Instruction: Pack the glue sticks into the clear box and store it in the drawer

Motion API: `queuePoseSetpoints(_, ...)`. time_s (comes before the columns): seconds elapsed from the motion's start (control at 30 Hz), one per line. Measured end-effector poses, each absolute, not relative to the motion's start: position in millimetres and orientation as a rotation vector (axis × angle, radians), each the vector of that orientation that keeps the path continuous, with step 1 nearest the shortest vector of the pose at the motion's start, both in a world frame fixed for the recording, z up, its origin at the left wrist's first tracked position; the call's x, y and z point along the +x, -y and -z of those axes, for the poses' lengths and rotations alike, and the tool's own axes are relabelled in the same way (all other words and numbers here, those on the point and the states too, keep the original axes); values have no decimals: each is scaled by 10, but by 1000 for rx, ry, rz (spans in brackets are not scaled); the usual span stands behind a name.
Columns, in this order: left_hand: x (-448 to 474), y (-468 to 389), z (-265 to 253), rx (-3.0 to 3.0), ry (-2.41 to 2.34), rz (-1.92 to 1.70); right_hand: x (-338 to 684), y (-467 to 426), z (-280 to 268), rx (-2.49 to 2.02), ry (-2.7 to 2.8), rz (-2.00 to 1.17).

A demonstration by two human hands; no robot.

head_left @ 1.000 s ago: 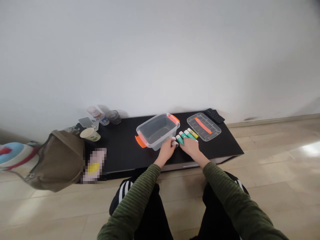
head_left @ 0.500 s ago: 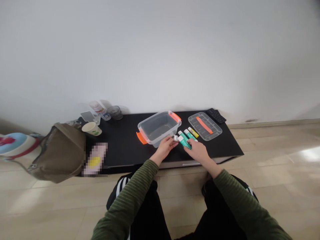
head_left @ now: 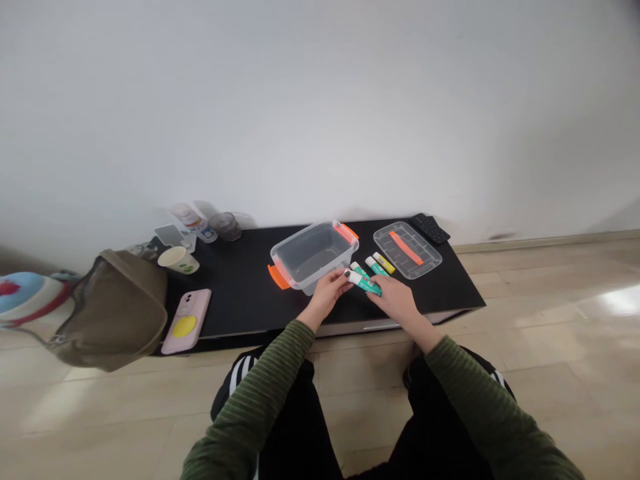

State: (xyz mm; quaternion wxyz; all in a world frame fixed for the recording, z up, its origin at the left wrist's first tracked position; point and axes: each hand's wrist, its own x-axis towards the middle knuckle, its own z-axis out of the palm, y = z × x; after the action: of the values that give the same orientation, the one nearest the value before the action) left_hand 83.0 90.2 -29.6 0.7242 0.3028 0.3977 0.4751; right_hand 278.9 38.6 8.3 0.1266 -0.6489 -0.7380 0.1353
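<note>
Gripped a green glue stick (head_left: pixel 369 283) in the right hand (head_left: pixel 397 300), closed round its lower end, just off the near right corner of the clear plastic box (head_left: pixel 325 269). Held it tilted, with the white cap toward the box. Had the left hand (head_left: pixel 327 293) just beside the box's near side, with fingers curled up to that cap; could not tell whether pinched on it or merely touching.

Saw a second green glue stick (head_left: pixel 359 269) just right of the box, partly hidden behind the held one, then a third green glue stick (head_left: pixel 377 265) and a yellow glue stick (head_left: pixel 385 263) a little farther right. Found the clear lid (head_left: pixel 417 238) lying flat well to the right of the box, orange handle (head_left: pixel 405 248) up, with a dark dotted item (head_left: pixel 431 229) beyond, too indistinct to name.

Noted the black table (head_left: pixel 240 287) under the box. Saw, well left of the box, a paper cup (head_left: pixel 179 260), a white bottle (head_left: pixel 194 223) and a drinking glass (head_left: pixel 225 227); near left of it, a pink phone (head_left: pixel 189 319); farthest left, a brown bag (head_left: pixel 123 313).
</note>
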Motion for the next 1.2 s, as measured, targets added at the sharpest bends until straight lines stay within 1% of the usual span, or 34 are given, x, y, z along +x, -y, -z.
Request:
queuePoseSetpoints(0.37,848,-900,371,784,-880,-1017,2771,-356,-86,-1888,2172,-423)
queuePoseSetpoints(0.67,854,-871,331,781,-845,-982,2780,-299,-121,-1905,2184,-466)
queuePoseSetpoints(0.83,865,-868,324,774,-838,-969,2790,-296,-159,-1919,2124,-553)
queuePoseSetpoints(1.2,934,-729,448,670,-879,-839,2908,-340,-86,-1807,2063,-923)
